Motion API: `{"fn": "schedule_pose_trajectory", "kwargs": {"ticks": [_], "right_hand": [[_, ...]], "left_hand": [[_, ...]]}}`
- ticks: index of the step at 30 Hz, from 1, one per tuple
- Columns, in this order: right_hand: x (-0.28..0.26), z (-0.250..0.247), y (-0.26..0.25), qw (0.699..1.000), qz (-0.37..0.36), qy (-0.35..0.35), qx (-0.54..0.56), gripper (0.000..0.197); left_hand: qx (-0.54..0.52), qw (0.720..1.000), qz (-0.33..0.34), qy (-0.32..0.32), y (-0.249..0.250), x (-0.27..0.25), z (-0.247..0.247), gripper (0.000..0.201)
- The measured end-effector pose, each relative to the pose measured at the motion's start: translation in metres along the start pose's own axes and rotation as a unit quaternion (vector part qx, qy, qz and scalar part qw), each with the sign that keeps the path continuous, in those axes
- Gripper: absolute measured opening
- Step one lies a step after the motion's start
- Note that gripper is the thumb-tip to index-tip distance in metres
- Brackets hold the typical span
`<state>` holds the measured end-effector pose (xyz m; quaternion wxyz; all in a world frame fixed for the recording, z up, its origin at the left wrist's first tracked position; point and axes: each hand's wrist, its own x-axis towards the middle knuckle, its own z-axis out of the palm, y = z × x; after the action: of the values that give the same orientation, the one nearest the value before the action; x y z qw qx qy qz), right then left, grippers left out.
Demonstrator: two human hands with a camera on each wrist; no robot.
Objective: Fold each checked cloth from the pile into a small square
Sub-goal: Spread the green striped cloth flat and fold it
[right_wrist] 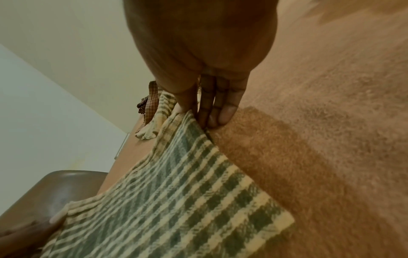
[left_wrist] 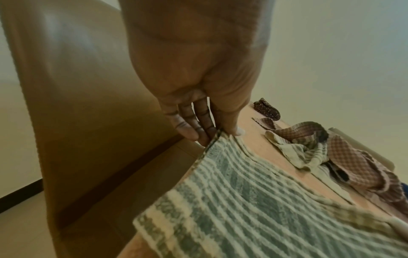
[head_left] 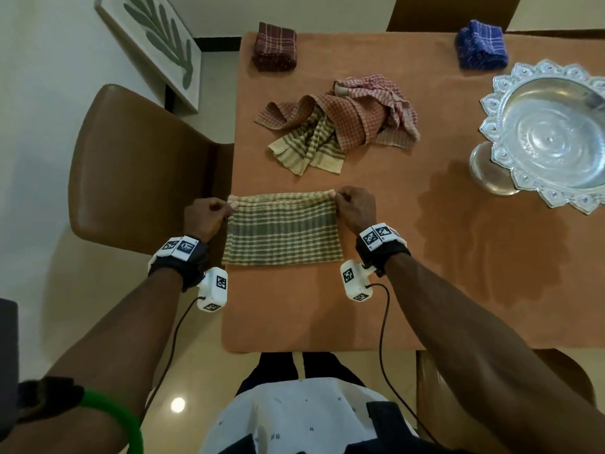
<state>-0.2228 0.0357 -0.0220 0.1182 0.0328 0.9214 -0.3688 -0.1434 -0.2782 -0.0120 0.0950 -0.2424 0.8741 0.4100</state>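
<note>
My left hand (head_left: 209, 213) pinched the far left corner of the green checked cloth (head_left: 283, 235), thumb above and fingers (left_wrist: 199, 129) beneath the edge. My right hand (head_left: 355, 208) pinched the far right corner in the same manner, fingertips (right_wrist: 225, 113) resting against the table (head_left: 425, 290). Both hands held cloth only.

The cloth lay flat at the near left of the table, directly between my hands, already doubled into a rectangle. Its long axis ran left to right; the held edge was the far one, and the free edge lay nearer my body. I judged that the next fold would carry one short end across to the other, and both hands stood equally close.

The fabric was a thin, ribbed weave in green and cream, soft and limp. Farther away lay the pile (head_left: 340, 122) of unfolded checked cloths, pink and green. At the far edge sat a folded maroon cloth (head_left: 275, 47) and a folded blue cloth (head_left: 481, 44). An embossed silver bowl (head_left: 543, 136) stood at the right.
</note>
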Motion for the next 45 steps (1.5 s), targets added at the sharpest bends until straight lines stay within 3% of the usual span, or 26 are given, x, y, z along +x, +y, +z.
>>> {"fn": "schedule_pose_trajectory", "kwargs": {"ticks": [8, 13, 14, 16, 18, 19, 21, 23, 24, 27, 30, 34, 36, 38, 40, 45], "right_hand": [[0.01, 0.011, 0.005, 0.999, 0.013, 0.029, -0.008, 0.025], [0.015, 0.015, 0.001, 0.998, 0.017, 0.043, -0.052, 0.026], [0.011, 0.016, -0.003, 0.995, 0.025, 0.071, -0.066, 0.026], [-0.002, 0.023, -0.012, 0.975, 0.016, 0.193, -0.106, 0.027], [-0.02, 0.043, -0.029, 0.957, -0.052, 0.258, -0.12, 0.025], [-0.031, 0.059, -0.038, 0.957, -0.117, 0.237, -0.117, 0.023], [-0.054, 0.092, -0.048, 0.962, -0.238, 0.11, -0.075, 0.033], [-0.071, 0.111, -0.047, 0.965, -0.252, -0.043, -0.052, 0.057], [-0.074, 0.114, -0.04, 0.963, -0.247, -0.079, -0.072, 0.063], [-0.07, 0.11, -0.009, 0.953, -0.253, -0.034, -0.165, 0.061], [-0.061, 0.09, 0.015, 0.967, -0.165, 0.029, -0.193, 0.065], [-0.056, 0.074, 0.018, 0.976, -0.083, 0.052, -0.193, 0.063], [-0.058, 0.084, -0.007, 0.973, -0.12, 0.052, -0.189, 0.06], [-0.068, 0.106, -0.038, 0.963, -0.207, -0.024, -0.173, 0.06], [-0.074, 0.118, -0.048, 0.961, -0.22, -0.079, -0.149, 0.059], [-0.057, 0.097, -0.007, 0.972, -0.15, 0.003, -0.181, 0.061]], "left_hand": [[0.021, 0.999, 0.043, 0.02, -0.004, 0.008, 0.004, 0.029], [0.05, 0.998, -0.003, 0.043, 0.0, 0.011, 0.007, 0.032], [0.073, 0.994, -0.028, 0.074, 0.005, 0.006, 0.008, 0.035], [0.134, 0.973, -0.042, 0.183, 0.018, -0.007, 0.017, 0.037], [0.166, 0.95, 0.036, 0.261, 0.04, -0.023, 0.036, 0.032], [0.161, 0.947, 0.09, 0.262, 0.047, -0.029, 0.051, 0.029], [0.113, 0.957, 0.176, 0.199, 0.054, -0.035, 0.081, 0.023], [0.063, 0.968, 0.198, 0.142, 0.04, -0.035, 0.1, 0.025], [0.058, 0.971, 0.192, 0.128, 0.027, -0.034, 0.106, 0.029], [0.187, 0.956, 0.199, 0.109, -0.007, -0.042, 0.111, 0.045], [0.269, 0.94, 0.188, 0.095, -0.011, -0.047, 0.109, 0.056], [0.294, 0.939, 0.156, 0.083, -0.004, -0.05, 0.107, 0.059], [0.312, 0.936, 0.142, 0.079, -0.003, -0.05, 0.111, 0.06], [0.337, 0.93, 0.13, 0.069, -0.004, -0.048, 0.114, 0.064], [0.351, 0.924, 0.141, 0.055, -0.009, -0.047, 0.114, 0.069], [0.306, 0.931, 0.187, 0.066, -0.018, -0.048, 0.102, 0.06]]}}
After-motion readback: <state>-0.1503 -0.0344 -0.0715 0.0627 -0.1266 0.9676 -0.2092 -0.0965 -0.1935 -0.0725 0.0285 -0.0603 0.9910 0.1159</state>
